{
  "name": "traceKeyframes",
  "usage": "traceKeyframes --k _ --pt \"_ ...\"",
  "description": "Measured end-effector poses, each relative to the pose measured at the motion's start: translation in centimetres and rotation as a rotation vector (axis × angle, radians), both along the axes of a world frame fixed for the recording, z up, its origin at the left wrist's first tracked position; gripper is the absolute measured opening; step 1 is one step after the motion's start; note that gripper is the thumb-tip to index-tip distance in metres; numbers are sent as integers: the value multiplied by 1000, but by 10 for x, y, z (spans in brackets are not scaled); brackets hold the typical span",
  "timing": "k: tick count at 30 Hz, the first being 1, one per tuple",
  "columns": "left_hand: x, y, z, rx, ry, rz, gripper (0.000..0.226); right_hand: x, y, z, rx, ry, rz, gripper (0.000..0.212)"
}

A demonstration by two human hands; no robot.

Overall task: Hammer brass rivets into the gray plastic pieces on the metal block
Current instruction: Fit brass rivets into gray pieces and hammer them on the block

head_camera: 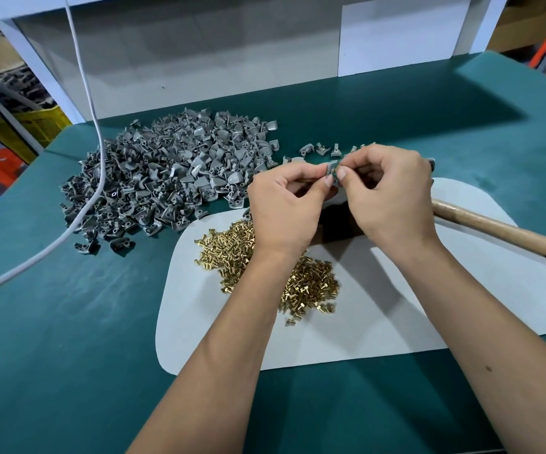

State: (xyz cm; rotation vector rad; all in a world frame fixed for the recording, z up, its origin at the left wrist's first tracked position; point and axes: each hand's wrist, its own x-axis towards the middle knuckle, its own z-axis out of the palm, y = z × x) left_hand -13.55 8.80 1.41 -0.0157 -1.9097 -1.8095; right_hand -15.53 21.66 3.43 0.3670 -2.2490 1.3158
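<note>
Both hands meet above the white sheet (396,306). My left hand (284,204) pinches a gray plastic piece (332,167) between thumb and fingers. My right hand (392,191) pinches something small against that piece; I cannot tell whether it is a brass rivet. A large heap of gray plastic pieces (166,178) lies to the left on the green table. Loose brass rivets (307,286) are piled on the sheet under my left wrist. A dark block (337,224) shows in shadow below the hands, mostly hidden. The hammer's wooden handle (500,231) lies at the right.
A few gray pieces (322,149) sit apart beyond my hands. A white cable (98,165) hangs down and runs over the heap to the left edge. A white upright panel (405,37) stands at the table's back.
</note>
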Motion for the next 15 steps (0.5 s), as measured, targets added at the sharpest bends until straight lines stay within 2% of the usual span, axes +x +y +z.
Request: traceKeyframes --k 8,15 --pt "-1 2 -5 -33 -30 9 23 -1 -1 -3 13 -22 -31 7" --pt "-3 0 -1 -153 -58 6 28 -1 -1 -2 51 13 -25 9"
